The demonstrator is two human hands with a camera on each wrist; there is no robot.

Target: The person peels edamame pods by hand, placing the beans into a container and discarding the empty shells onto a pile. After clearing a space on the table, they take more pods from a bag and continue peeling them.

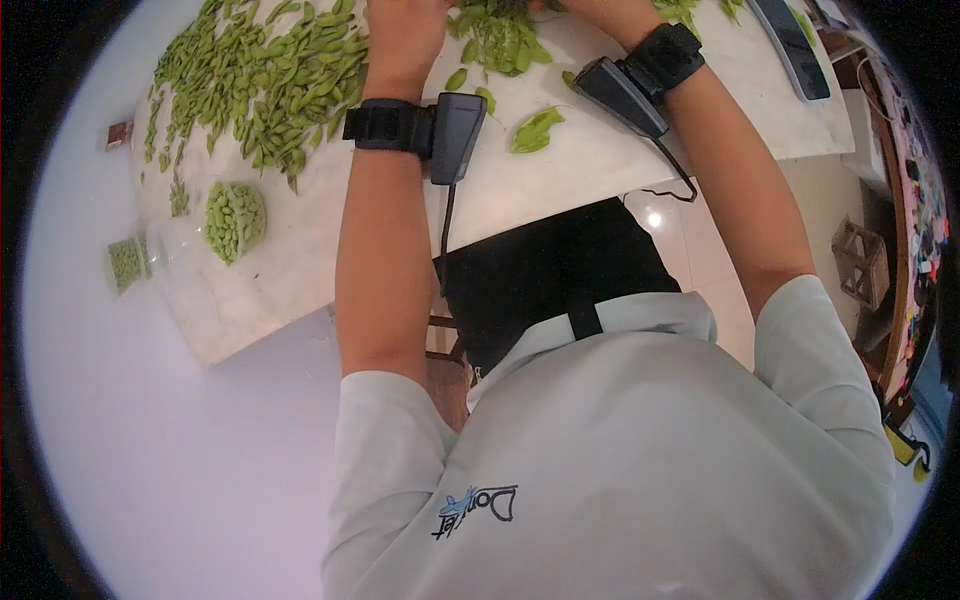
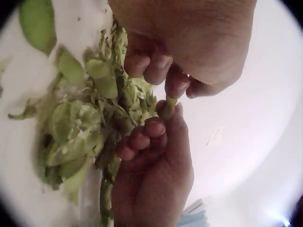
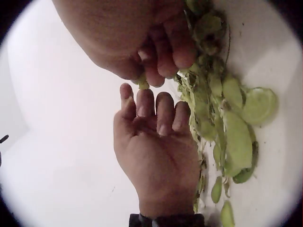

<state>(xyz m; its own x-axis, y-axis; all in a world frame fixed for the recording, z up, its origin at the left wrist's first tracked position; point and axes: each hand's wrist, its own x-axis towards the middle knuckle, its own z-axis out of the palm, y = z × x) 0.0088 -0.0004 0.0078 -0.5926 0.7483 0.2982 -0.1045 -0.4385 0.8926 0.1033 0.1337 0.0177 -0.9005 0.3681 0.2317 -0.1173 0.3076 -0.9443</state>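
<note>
The right hand (image 3: 128, 40) pinches a small green pod (image 2: 165, 111) between thumb and forefinger; the left hand (image 3: 156, 146) meets its end with a fingertip, though whether it also grips I cannot tell. Just beside both lies a heap of split husks (image 2: 75, 125). Left along the bench (image 1: 310, 215) spread whole pods (image 1: 260, 85), with shelled beans (image 1: 236, 218) in clear plastic nearby.

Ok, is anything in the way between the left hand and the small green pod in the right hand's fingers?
Nothing visible: the left wrist view shows the left hand right at the green pod, opposite the right hand. The green heap lies to one side, not between them.
</note>
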